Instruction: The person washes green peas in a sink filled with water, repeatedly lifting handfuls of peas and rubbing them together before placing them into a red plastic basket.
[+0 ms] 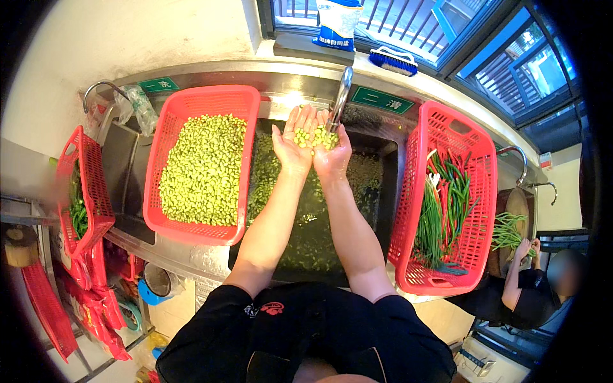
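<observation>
My left hand (293,143) and my right hand (331,146) are side by side, palms up and cupped, with a small heap of green shelled beans (318,137) lying across both. The tip of a chrome faucet (341,95) is just over my right palm. Below my hands a steel sink (390,167) holds water, with more green beans under the surface. A red plastic basket (194,234) full of green beans stands to the left of my hands. To the right, another red basket (450,287) holds red and green chili peppers (455,182) and scallions (428,230).
A third red basket (98,210) with green vegetables stands far left, near another sink basin (125,167). A blue brush (392,62) and a blue-white bag (338,24) are on the window ledge. At the right, another person's hands (527,247) hold long green beans (507,232).
</observation>
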`<state>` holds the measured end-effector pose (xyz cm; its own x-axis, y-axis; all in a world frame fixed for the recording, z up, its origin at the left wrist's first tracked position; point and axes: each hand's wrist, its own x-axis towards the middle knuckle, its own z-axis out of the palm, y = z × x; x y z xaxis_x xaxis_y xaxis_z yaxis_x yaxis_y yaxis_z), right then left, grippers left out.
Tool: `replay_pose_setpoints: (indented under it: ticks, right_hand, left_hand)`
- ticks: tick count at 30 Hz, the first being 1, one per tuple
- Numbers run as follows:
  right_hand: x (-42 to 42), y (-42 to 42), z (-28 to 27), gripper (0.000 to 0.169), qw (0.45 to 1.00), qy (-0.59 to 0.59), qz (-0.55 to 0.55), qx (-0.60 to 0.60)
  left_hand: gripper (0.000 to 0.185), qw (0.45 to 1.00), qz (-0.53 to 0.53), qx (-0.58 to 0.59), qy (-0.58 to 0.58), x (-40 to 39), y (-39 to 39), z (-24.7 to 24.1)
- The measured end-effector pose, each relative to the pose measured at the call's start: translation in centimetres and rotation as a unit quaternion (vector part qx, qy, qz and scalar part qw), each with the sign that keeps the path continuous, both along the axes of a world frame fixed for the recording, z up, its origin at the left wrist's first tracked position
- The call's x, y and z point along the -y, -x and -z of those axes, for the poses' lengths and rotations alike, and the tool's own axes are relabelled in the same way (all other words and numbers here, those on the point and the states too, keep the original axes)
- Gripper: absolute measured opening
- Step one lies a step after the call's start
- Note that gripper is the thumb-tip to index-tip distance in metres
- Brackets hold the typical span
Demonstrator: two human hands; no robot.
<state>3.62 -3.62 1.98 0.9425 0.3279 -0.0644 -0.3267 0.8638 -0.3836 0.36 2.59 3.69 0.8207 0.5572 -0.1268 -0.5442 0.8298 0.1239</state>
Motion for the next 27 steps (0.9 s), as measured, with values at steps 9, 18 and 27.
replay_pose_setpoints:
  ticks: [9, 18, 27]
  right_hand:
    - [-0.9, 1.3, -1.6, 0.023, 0.993, -0.022, -0.045, -0.110]
    - [-15.4, 11.4, -7.1, 0.029, 0.896, 0.307, -0.238, 0.214]
    - [-6.2, 11.1, -2.7, 0.023, 0.860, 0.390, -0.202, 0.261]
  left_hand:
    - [0.066, 0.979, -0.015, -0.112, -0.167, 0.4, 1.8, -1.9]
    - [0.082, 0.833, -0.221, -0.261, -0.435, -16.0, 16.6, -5.7]
    - [0.087, 0.961, -0.062, -0.044, -0.265, -13.8, 17.6, -9.1]
